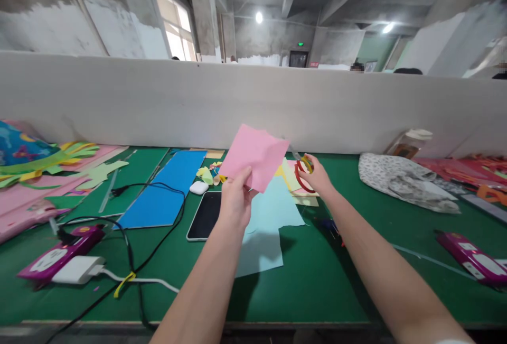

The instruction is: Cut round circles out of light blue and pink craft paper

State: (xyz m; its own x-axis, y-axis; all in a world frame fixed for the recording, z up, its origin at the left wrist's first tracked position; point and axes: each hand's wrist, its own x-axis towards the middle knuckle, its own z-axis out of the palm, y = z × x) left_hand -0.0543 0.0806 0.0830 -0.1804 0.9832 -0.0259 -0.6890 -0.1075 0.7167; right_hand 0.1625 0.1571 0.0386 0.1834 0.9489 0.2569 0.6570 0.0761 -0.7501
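Observation:
My left hand [236,196] pinches a pink sheet of paper [253,154] by its lower edge, holding it up over the table. In my right hand [315,174] is a pair of scissors [300,175] with red and yellow handles. The blades point up and left toward the right corner of the pink sheet; whether they touch it I cannot tell. Light blue paper [277,209] lies flat below both hands. Just beyond it are pieces of yellow and cream paper [304,200], partly behind the scissors.
A phone [203,217], a white earbud case [198,188] and a blue board [166,191] lie left. Purple power strips [67,251] [471,257] sit on both sides, with black cables at left. A spotted cloth [404,180] and a jar [410,143] are right. A white partition [166,101] stands behind.

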